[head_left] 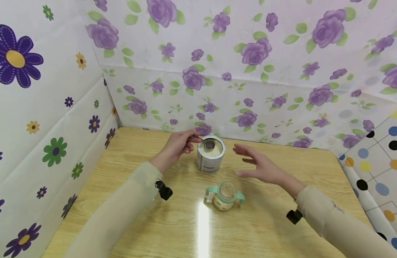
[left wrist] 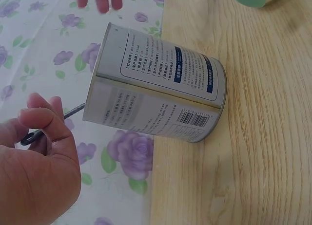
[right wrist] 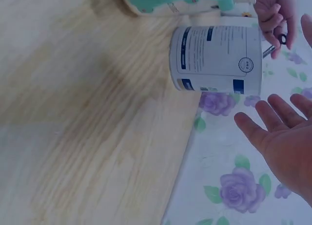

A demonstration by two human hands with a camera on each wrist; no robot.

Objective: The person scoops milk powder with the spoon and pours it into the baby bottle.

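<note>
An open tin can [head_left: 208, 164] of pale powder stands upright towards the back of the wooden table. My left hand [head_left: 175, 146] pinches the handle of a metal spoon [head_left: 210, 144], whose bowl is over the powder inside the can's rim. Seen from the left wrist, the spoon's dark handle [left wrist: 74, 110] sits between thumb and fingers. On the can's other side, my right hand [head_left: 264, 167] is held in the air with fingers spread, apart from the can and holding nothing. Nearer to me stands a baby bottle [head_left: 224, 203] with green handles, its top uncovered.
Flowered cloth [head_left: 192, 100] hangs right behind the table's back edge. More patterned cloth flanks the table [head_left: 153, 222] on the left, and dotted cloth [head_left: 382, 172] on the right. The bottle sits just in front of the can.
</note>
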